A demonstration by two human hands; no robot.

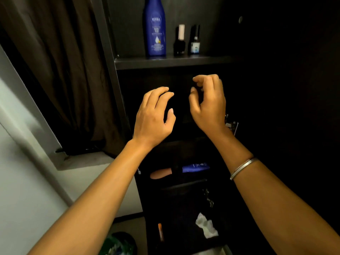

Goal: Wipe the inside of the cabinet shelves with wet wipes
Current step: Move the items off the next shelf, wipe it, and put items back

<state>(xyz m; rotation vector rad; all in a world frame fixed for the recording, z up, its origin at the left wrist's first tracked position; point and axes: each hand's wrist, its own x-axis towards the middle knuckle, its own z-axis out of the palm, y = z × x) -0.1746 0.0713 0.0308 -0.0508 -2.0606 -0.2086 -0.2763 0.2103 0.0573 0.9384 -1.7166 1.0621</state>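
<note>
My left hand (153, 115) and my right hand (208, 103) are raised side by side in front of the dark middle compartment of the open black cabinet, just under its upper shelf (211, 60). The fingers of both are loosely curled, and I see nothing in either; the gap between them is too dark to make out. A crumpled white wet wipe (206, 225) lies on a low shelf, far below both hands. A silver bangle (242, 168) sits on my right wrist.
The upper shelf carries a tall blue lotion bottle (154, 26) and two small dark bottles (179, 40), (195, 39). On a lower shelf lie a blue tube (196, 167) and a peach-coloured item (161, 173). A brown curtain (55, 70) hangs at the left.
</note>
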